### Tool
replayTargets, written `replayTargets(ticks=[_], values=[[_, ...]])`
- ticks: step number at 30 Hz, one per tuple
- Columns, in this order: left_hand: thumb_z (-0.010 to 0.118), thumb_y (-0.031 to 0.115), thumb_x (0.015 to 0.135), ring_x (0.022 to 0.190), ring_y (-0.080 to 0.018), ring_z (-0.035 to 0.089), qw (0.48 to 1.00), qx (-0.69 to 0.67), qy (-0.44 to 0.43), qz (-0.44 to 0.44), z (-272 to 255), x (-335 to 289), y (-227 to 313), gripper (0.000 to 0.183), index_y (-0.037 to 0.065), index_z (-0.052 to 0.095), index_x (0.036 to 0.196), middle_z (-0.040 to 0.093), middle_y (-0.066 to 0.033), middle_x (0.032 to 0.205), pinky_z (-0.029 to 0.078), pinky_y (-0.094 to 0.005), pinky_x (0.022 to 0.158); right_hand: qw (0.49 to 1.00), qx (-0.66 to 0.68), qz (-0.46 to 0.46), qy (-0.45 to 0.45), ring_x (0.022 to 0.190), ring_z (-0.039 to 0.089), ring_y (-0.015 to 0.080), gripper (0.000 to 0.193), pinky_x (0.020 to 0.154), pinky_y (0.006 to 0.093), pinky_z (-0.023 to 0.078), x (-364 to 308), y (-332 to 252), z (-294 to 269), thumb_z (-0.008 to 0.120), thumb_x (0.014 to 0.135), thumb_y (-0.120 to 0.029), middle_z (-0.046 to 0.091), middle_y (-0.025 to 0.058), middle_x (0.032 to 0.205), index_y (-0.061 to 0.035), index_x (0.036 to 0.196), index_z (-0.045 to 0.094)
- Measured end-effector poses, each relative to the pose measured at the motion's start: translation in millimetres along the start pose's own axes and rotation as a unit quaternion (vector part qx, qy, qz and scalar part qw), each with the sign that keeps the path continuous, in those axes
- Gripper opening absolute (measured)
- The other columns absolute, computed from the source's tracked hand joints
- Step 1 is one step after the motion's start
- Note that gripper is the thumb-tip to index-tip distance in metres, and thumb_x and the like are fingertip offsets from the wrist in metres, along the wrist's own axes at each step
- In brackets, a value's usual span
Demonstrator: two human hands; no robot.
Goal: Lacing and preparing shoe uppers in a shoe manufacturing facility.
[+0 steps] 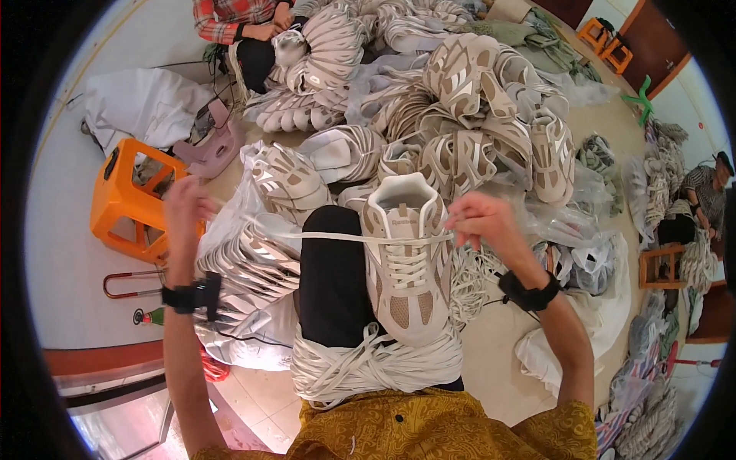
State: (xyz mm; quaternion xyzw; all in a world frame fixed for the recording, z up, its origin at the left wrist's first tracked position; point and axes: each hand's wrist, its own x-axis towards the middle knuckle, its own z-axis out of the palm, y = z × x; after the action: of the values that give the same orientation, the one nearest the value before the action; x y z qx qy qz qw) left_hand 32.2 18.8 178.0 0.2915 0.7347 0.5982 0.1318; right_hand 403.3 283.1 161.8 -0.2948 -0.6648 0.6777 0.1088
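Observation:
A beige and white sneaker [409, 264] rests on my lap, toe toward me, its white laces threaded in rows. One white shoelace [337, 237] stretches sideways across its upper part and over my dark trouser leg. My right hand [488, 219] is beside the shoe's collar, fingers pinched at the lace's right end. Off to the left, my left hand [188, 208] is raised and smeared by motion; the lace runs toward it, but its grip does not show. A thick bundle of loose white laces [376, 368] lies across my lap below the toe.
Heaps of similar sneakers [460, 77] spread ahead of me. An orange plastic stool [126, 199] stands at left near a white cloth sack [146, 103]. A person in a plaid sleeve [218, 23] handles shoes at the far left; another person [705, 192] sits far right.

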Motion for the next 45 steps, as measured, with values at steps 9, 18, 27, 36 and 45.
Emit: replayTargets(ticks=[9,18,27,36,45], values=[[0.058,0.002,0.074,0.072,-0.0292,0.054,0.857,0.300,-0.115,0.403,159.5,-78.0,31.2,0.013,0.001,0.057,0.087,0.056,-0.0118,0.075,0.044,-0.0348,0.064,0.911,-0.331,-0.248,0.003,0.067,0.058,0.0277,0.010,0.059,0.0335,0.046,13.9,25.0,78.4,0.058,0.072,-0.014,0.060,0.0106,0.073,-0.0072,0.079,0.059],[0.056,0.002,0.076,0.074,-0.0308,0.056,0.940,0.201,-0.194,0.194,174.3,-108.6,2.8,0.011,0.001,0.057,0.087,0.057,-0.0136,0.080,0.046,-0.0353,0.064,0.964,-0.187,-0.190,0.009,0.066,0.060,0.0236,0.012,0.058,0.0288,0.046,-9.7,28.3,93.4,0.061,0.067,-0.003,0.060,0.0093,0.074,-0.0029,0.079,0.059],[0.057,0.003,0.076,0.073,-0.0284,0.056,0.957,0.128,-0.236,0.114,172.1,-117.5,5.4,0.012,0.000,0.057,0.088,0.056,-0.0136,0.079,0.045,-0.0319,0.064,0.969,-0.154,-0.192,0.022,0.064,0.058,0.0206,0.012,0.059,0.0272,0.046,-8.5,31.5,95.2,0.061,0.065,0.000,0.059,0.0086,0.073,-0.0007,0.076,0.059],[0.055,0.001,0.074,0.073,-0.0317,0.054,0.939,0.204,-0.210,0.179,179.0,-124.8,-4.7,0.009,0.001,0.051,0.083,0.052,-0.0138,0.077,0.045,-0.0357,0.063,0.973,-0.150,-0.172,0.021,0.066,0.059,0.0210,0.013,0.061,0.0268,0.046,-6.2,36.1,95.8,0.060,0.063,-0.001,0.061,0.0094,0.076,0.0001,0.076,0.058],[0.052,-0.003,0.071,0.067,-0.0320,0.055,0.928,0.251,-0.167,0.219,183.7,-127.5,1.8,0.012,0.002,0.050,0.082,0.054,-0.0139,0.074,0.046,-0.0353,0.059,0.977,-0.132,-0.167,0.024,0.069,0.060,0.0212,0.012,0.062,0.0267,0.046,-6.3,39.5,95.7,0.062,0.063,-0.002,0.062,0.0096,0.080,-0.0008,0.076,0.060]])
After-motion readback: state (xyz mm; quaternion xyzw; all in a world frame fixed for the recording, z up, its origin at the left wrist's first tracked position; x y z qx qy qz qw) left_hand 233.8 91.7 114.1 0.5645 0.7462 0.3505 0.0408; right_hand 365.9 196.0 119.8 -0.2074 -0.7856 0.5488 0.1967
